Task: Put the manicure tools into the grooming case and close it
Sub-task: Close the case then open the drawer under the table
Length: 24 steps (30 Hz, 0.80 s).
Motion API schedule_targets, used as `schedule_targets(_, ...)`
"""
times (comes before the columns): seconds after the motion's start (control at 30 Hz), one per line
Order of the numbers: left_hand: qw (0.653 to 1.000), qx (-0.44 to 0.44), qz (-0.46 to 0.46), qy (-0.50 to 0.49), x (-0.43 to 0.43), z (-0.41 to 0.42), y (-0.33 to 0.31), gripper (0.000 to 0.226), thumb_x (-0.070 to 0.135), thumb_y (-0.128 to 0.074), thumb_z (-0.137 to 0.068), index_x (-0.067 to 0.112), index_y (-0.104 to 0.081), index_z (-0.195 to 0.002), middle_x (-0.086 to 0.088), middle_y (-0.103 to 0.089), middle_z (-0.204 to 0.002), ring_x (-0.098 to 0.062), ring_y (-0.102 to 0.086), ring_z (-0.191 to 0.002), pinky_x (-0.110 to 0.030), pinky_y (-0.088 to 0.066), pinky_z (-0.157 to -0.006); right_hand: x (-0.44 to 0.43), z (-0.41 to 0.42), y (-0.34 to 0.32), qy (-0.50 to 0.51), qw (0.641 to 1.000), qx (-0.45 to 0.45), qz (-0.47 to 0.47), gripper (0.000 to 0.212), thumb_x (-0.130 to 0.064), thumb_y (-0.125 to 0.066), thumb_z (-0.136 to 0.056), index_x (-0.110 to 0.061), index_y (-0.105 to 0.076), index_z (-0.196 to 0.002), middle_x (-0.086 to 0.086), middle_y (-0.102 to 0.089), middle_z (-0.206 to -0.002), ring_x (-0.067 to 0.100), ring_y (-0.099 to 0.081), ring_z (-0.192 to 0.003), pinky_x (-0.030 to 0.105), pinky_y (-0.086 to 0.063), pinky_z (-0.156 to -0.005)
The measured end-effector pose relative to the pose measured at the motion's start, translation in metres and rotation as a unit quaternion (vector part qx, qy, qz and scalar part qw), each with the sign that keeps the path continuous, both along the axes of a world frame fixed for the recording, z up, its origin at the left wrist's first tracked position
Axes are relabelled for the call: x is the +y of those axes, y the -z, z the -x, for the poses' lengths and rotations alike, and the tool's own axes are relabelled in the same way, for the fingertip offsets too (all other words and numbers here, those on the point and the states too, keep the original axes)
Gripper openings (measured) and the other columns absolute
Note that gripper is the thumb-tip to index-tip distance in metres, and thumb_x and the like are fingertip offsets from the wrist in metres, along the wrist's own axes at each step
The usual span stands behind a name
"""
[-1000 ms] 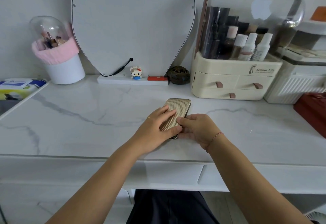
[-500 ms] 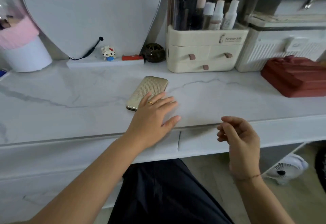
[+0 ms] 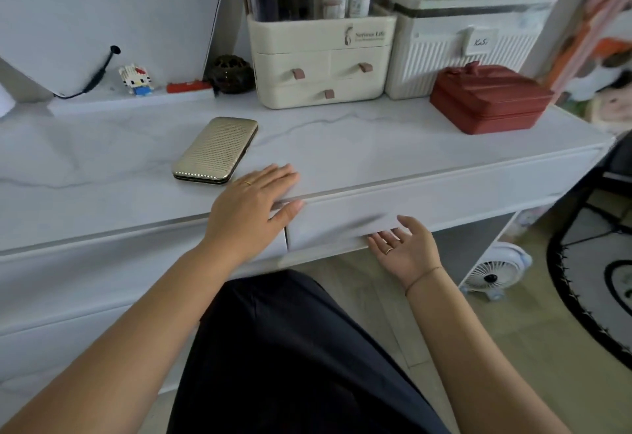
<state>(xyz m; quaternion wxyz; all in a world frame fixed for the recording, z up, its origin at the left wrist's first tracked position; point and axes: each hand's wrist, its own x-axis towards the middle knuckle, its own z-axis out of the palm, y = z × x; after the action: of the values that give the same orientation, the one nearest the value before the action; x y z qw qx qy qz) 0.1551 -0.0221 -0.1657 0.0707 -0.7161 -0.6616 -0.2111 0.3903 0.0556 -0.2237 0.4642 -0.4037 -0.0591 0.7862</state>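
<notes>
Left hand (image 3: pixel 251 208) lies flat on the front edge of the marble table (image 3: pixel 376 146), fingers straight and together, gripping nothing. Right hand (image 3: pixel 407 249) is below it, palm up, fingers loosely spread, tips at the lower edge of the drawer front (image 3: pixel 444 201), and it holds nothing. The gold grooming case (image 3: pixel 215 151) lies closed on the tabletop, just beside the left fingertips. Further back stand a cream organizer (image 3: pixel 321 67) and a red box (image 3: pixel 489 98).

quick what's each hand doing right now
left hand: open, flat on the tabletop edge, holding nothing
right hand: open, palm up, fingers at the drawer bottom edge, holding nothing
</notes>
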Motion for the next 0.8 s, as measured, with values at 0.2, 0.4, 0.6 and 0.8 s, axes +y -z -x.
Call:
schedule_targets(0.2,1.0,-0.007,0.022,-0.006,-0.003,-0.002,-0.003,0.073,0.066,-0.02,-0.083,0.028,-0.042,-0.141,0.012,-0.036,-0.15,-0.004,-0.027,-0.141,-0.016,-0.01,-0.11,-0.004,-0.002,-0.005,-0.01,0.999,0.04,0.03,0.038,-0.022,-0.056,-0.086,-0.009,-0.046,-0.12,0.01,-0.052,-0.114,0.026,-0.053,-0.114,0.038,-0.041,-0.102)
schedule_targets(0.4,0.997,-0.072,0.03,0.028,-0.008,-0.014,-0.005,0.078,0.069,-0.025,-0.081,0.022,-0.044,-0.14,0.006,-0.038,-0.15,-0.01,-0.026,-0.142,-0.023,-0.013,-0.116,-0.024,-0.022,0.012,-0.013,0.978,-0.201,-0.049,0.043,-0.029,-0.056,-0.086,-0.002,-0.049,-0.119,0.007,-0.052,-0.101,0.022,-0.053,-0.092,0.034,-0.045,-0.077)
schedule_targets(0.6,0.976,-0.163,-0.028,0.141,-0.029,-0.064,0.006,0.05,0.055,-0.041,-0.09,0.019,-0.07,-0.108,0.009,-0.066,-0.111,-0.009,-0.055,-0.107,-0.019,-0.037,-0.097,-0.047,-0.048,-0.015,0.119,0.562,-0.695,-0.433,0.046,-0.034,-0.055,-0.086,-0.024,-0.045,-0.13,0.001,-0.037,-0.14,0.019,-0.029,-0.134,0.044,-0.017,-0.111)
schedule_targets(0.8,0.974,-0.207,-0.028,0.091,-0.036,-0.08,0.007,0.058,0.052,-0.037,-0.09,0.007,-0.07,-0.074,0.003,-0.054,-0.065,-0.013,-0.05,-0.064,-0.034,-0.042,-0.059,-0.041,-0.062,-0.019,0.037,0.46,-0.738,-0.492,0.032,-0.043,-0.038,-0.091,-0.025,-0.063,-0.083,-0.012,-0.059,-0.092,0.003,-0.045,-0.094,0.049,-0.017,-0.111)
